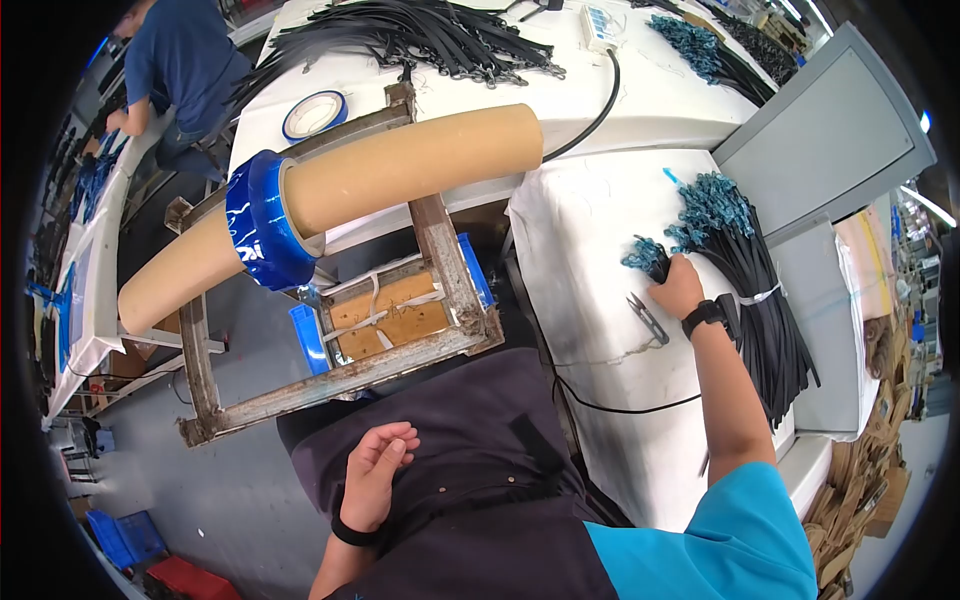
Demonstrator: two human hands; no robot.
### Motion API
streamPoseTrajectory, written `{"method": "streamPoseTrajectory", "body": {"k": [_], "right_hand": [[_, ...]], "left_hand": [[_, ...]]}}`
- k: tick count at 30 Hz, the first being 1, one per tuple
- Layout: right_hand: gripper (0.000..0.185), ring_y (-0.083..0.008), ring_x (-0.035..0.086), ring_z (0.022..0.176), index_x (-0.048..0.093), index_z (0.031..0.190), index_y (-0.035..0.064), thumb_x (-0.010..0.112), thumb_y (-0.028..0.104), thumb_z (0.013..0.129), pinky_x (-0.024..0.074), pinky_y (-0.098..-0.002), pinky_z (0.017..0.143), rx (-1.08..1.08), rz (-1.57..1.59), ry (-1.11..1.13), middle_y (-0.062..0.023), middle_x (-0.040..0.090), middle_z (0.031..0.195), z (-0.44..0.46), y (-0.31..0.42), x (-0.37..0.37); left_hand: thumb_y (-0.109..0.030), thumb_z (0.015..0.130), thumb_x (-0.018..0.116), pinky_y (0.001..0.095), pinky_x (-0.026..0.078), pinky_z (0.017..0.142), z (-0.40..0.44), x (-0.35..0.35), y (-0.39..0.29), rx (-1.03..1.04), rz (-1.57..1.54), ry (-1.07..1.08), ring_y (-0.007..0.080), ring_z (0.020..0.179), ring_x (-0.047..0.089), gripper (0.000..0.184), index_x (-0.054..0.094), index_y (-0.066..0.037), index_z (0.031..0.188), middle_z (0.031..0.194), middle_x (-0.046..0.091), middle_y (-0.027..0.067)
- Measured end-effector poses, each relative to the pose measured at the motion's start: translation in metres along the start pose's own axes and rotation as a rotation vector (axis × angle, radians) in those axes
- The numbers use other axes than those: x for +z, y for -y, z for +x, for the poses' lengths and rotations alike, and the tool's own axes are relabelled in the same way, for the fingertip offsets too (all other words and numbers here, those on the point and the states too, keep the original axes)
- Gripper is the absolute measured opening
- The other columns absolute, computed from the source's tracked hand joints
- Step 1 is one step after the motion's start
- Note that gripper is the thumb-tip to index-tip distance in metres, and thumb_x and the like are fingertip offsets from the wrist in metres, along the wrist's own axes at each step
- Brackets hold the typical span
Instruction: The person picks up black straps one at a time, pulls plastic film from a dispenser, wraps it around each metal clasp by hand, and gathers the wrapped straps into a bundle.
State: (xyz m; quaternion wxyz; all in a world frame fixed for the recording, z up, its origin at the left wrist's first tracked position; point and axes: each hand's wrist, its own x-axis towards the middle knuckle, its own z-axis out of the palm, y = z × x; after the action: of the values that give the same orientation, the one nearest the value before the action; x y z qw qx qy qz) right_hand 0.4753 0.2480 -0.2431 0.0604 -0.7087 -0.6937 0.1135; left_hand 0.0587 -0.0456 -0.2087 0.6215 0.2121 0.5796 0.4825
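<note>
Jutting leftward from the right hand [681,289] is a small strap bundle [646,255].

A grey floor [240,460] spreads below white-covered tables [570,240], and a light strip [929,206] glows far right.

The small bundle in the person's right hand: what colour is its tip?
The bundle tip at the right hand is teal-blue, best seen in the head view.

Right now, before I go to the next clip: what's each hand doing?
Left hand: open, fingers loosely bent, holding nothing.
Right hand: closed on a small bunch of black straps near its blue ends.
</note>
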Motion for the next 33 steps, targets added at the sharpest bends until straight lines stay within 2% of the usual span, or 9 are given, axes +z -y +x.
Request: {"method": "streamPoseTrajectory", "body": {"k": [13,14,15,17,18,25,29,32,33], "right_hand": [[0.042,-0.0450,0.060,0.082,0.044,0.097,-0.0065,0.066,0.014,0.068,0.0491,-0.0473,0.074,-0.072,-0.018,-0.103,-0.0295,0.060,0.083,-0.001,-0.009,-0.006],[0.036,-0.0355,0.063,0.070,0.046,0.094,-0.0053,0.066,0.013,0.070,0.0515,-0.0404,0.065,-0.125,0.005,-0.121,-0.0220,0.061,0.076,-0.001,-0.018,-0.006],[0.036,-0.0355,0.063,0.070,0.046,0.094,-0.0053,0.066,0.013,0.070,0.0515,-0.0404,0.065,-0.127,0.007,-0.123,-0.0220,0.061,0.076,-0.003,-0.017,-0.012],[0.029,-0.0189,0.060,0.060,0.048,0.090,-0.0028,0.067,0.011,0.072,0.0492,-0.0292,0.057,0.117,0.663,0.223,-0.0099,0.058,0.070,-0.012,-0.009,-0.038],[0.022,-0.0076,0.051,0.056,0.050,0.087,0.0005,0.066,0.009,0.076,0.0434,-0.0212,0.053,0.119,0.782,0.254,-0.0018,0.053,0.068,-0.022,-0.001,-0.051],[0.014,-0.0095,0.047,0.052,0.050,0.085,0.0042,0.062,0.011,0.083,0.0391,-0.0238,0.050,0.157,1.130,0.493,-0.0012,0.050,0.063,-0.088,0.047,-0.131],[0.025,-0.0123,0.050,0.056,0.050,0.101,-0.0034,0.061,0.011,0.084,0.0423,-0.0257,0.054,0.180,1.424,0.647,-0.0046,0.053,0.065,-0.146,0.094,-0.149],[0.036,-0.0144,0.052,0.057,0.049,0.108,-0.0044,0.065,0.009,0.079,0.0431,-0.0266,0.054,0.158,1.546,0.896,-0.0078,0.056,0.074,-0.179,0.126,-0.141],[0.034,-0.0141,0.053,0.058,0.050,0.106,-0.0033,0.066,0.009,0.079,0.0445,-0.0266,0.056,0.159,1.522,0.998,-0.0079,0.057,0.078,-0.186,0.133,-0.132]], "left_hand": [[-0.013,0.093,0.054,0.0259,0.045,0.084,-0.006,-0.003,0.002,0.003,-0.018,0.019,0.0140,0.099,0.058,0.025,0.055,-0.001,0.115,0.109,0.061,0.0077],[-0.013,0.093,0.054,0.0259,0.045,0.084,-0.007,-0.002,0.001,0.005,-0.018,0.018,0.0140,0.099,0.058,0.025,0.055,-0.001,0.115,0.109,0.061,0.0077],[-0.013,0.094,0.054,0.0261,0.045,0.083,-0.007,0.001,-0.001,0.010,0.015,0.038,0.0139,0.099,0.058,0.024,0.055,-0.001,0.115,0.109,0.061,0.0072],[-0.014,0.094,0.053,0.0264,0.046,0.083,-0.007,0.006,-0.004,0.017,0.048,0.057,0.0138,0.098,0.058,0.023,0.055,-0.002,0.114,0.109,0.061,0.0066],[-0.012,0.094,0.054,0.0269,0.045,0.085,-0.006,0.008,-0.007,0.012,0.055,0.101,0.0150,0.101,0.058,0.024,0.055,-0.001,0.115,0.110,0.061,0.0079],[-0.009,0.092,0.054,0.0280,0.045,0.090,0.007,0.055,-0.026,0.018,0.076,0.432,0.0155,0.105,0.057,0.026,0.054,0.000,0.117,0.113,0.060,0.0090],[-0.009,0.092,0.055,0.0294,0.043,0.095,0.012,0.090,-0.042,0.036,0.073,0.672,0.0173,0.111,0.054,0.033,0.049,0.001,0.123,0.118,0.057,0.0095],[-0.014,0.089,0.062,0.0297,0.043,0.095,0.011,0.111,-0.043,-0.043,-0.012,0.744,0.0183,0.112,0.054,0.049,0.041,0.001,0.131,0.124,0.052,0.0104],[-0.018,0.086,0.066,0.0295,0.044,0.094,0.010,0.116,-0.038,0.074,0.008,0.790,0.0179,0.111,0.054,0.059,0.037,0.000,0.133,0.126,0.050,0.0106]]}}
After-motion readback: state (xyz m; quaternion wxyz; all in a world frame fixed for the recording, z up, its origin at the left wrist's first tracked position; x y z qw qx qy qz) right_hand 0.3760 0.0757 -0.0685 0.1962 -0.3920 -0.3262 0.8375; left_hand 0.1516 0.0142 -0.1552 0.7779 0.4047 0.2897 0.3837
